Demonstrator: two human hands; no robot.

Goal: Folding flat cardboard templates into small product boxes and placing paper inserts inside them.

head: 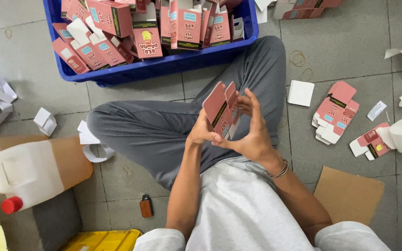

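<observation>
Grey tiled floor (350,42) here, I'm sitting cross-legged on it with paper scraps all around. I've got a pink carton (220,108) up over my lap, half folded, flaps sticking up. My left hand (202,132) has its fingers closed on the lower edge, my right hand (252,125) wraps around the other side, fingers curled on it. Straight ahead is a blue crate (164,67) full of the same pink cartons, a stack of flat cartons (335,111) sits to my right, and a plastic jug (33,172) lies to my left.
</observation>
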